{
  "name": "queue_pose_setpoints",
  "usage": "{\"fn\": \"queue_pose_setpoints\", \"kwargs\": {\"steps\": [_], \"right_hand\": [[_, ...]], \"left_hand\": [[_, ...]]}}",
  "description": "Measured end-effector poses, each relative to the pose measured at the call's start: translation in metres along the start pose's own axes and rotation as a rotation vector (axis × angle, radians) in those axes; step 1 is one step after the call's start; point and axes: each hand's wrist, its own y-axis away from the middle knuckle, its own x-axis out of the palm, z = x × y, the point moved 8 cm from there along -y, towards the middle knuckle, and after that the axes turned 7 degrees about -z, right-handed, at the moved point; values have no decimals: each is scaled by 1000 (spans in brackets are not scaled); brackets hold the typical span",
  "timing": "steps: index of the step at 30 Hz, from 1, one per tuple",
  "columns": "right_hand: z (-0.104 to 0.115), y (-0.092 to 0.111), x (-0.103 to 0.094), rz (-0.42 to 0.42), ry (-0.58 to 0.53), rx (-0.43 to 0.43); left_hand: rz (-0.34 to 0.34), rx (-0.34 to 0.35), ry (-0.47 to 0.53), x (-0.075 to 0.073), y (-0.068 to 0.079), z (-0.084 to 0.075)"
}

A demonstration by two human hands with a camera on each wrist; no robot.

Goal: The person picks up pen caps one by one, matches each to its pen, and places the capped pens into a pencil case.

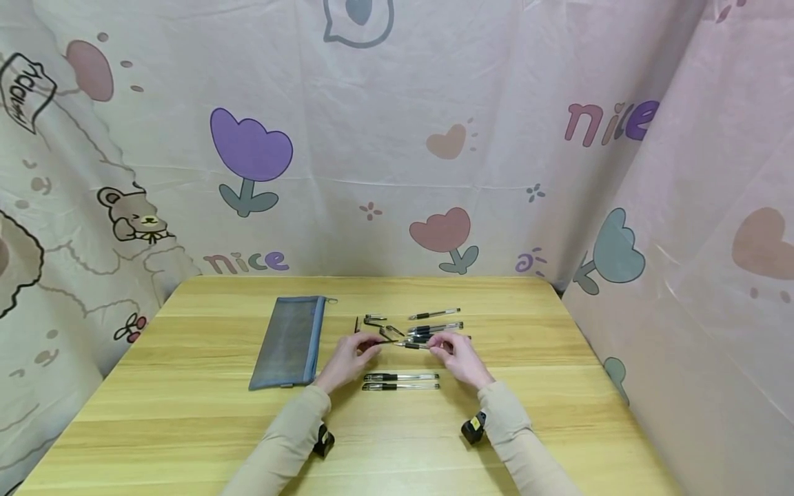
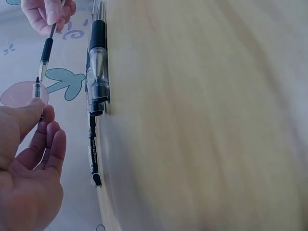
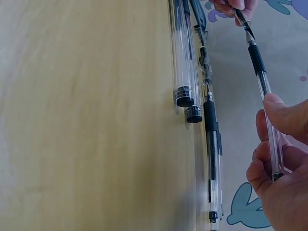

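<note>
Between thumb and fingertips, my left hand pinches a clear pen cap with a black clip. My right hand grips the clear barrel of an uncapped gel pen with a black rubber grip. The pen's tip points left, right at the mouth of the cap, and both are held above the table. In front of the hands, two capped gel pens lie side by side. Beyond the hands are several uncapped pens on the right and several loose caps on the left.
A grey mesh zip pouch with blue edging lies flat left of my left hand. The wooden table ends at a printed curtain behind and at the sides. Black wrist devices sit at both sleeves.
</note>
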Motion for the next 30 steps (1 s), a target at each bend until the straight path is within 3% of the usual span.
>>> {"fn": "queue_pose_setpoints", "kwargs": {"steps": [30], "right_hand": [[7, 3, 6, 34, 3, -22]], "left_hand": [[39, 93, 5, 10, 0, -12]]}}
